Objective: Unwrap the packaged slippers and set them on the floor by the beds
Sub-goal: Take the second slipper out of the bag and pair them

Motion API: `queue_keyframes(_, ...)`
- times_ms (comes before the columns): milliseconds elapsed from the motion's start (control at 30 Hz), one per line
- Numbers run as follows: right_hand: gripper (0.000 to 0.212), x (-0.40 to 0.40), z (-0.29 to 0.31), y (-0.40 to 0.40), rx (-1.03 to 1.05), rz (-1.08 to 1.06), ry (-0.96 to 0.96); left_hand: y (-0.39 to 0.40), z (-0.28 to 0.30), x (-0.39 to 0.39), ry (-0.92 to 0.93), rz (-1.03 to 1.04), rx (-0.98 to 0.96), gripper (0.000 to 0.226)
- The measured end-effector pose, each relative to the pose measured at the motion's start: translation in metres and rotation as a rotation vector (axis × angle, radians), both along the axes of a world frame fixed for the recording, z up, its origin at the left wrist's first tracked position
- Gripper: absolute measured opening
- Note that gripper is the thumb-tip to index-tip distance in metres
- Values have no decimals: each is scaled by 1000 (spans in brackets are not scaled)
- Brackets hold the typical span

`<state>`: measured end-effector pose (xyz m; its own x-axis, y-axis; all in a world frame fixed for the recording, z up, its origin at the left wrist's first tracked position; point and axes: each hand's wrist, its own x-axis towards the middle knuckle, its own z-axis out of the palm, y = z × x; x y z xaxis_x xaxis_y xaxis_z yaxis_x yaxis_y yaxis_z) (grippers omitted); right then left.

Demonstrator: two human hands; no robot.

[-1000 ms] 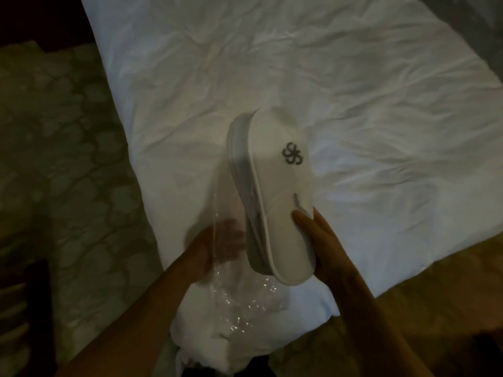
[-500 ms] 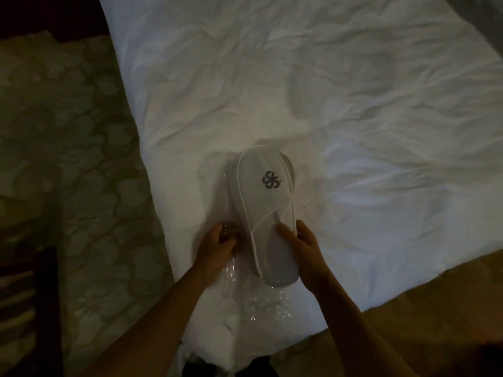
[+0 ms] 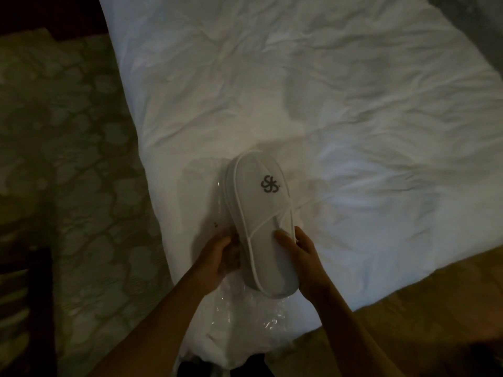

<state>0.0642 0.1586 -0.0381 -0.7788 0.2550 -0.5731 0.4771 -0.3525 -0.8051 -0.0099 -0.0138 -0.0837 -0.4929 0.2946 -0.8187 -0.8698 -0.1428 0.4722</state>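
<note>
White slippers [image 3: 261, 213] with a dark swirl logo lie stacked on the corner of the white bed [image 3: 326, 91], toes pointing away from me. My right hand [image 3: 302, 254] grips the heel end, thumb on the top slipper's insole. My left hand [image 3: 220, 254] pinches the clear plastic wrapper [image 3: 245, 308] at the slippers' left side. The wrapper lies crumpled under and in front of the heels, and a strip of it runs up along the left edge. The lower slipper shows only as a rim on the left.
Patterned green carpet [image 3: 68, 159] covers the floor left of the bed. A dark chair back [image 3: 24, 295] stands at the lower left. Wooden floor [image 3: 435, 308] shows at the lower right. The room is dim.
The slippers came down from a raised, tilted hold onto the bed. My left hand closed on the wrapper beside them.
</note>
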Motion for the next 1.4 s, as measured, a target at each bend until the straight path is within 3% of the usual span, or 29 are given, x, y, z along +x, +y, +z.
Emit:
queue_keyframes(200,34,12,32,-11,15,28,40,-3,30,8,63,-38,53,31)
queue_keyframes(367,33,10,61,-19,68,66,81,-8,63,11,160,27,56,49)
queue_keyframes(567,30,2,78,-30,63,61,126,-15,92,8,302,-14,-11,35)
queue_keyframes(633,33,1,77,-34,81,59,120,-17,95,6,345,-20,-33,43)
queue_keyframes(833,47,4,55,-34,192,55,33,-13,75,8,343,-75,-101,35)
queue_keyframes(1000,26,14,32,-25,393,65,-61,8,43,17,245,-134,-215,17)
queue_keyframes(1067,31,20,25,-18,438,58,-86,15,34,22,196,-103,-189,21)
queue_keyframes(1200,19,26,24,-3,549,39,-69,21,24,32,199,-77,-174,30)
queue_keyframes(1267,31,26,32,-2,490,11,-48,24,20,35,250,-156,-298,40)
queue_keyframes(1400,32,26,50,-3,398,-14,25,23,28,34,441,-574,-1013,54)
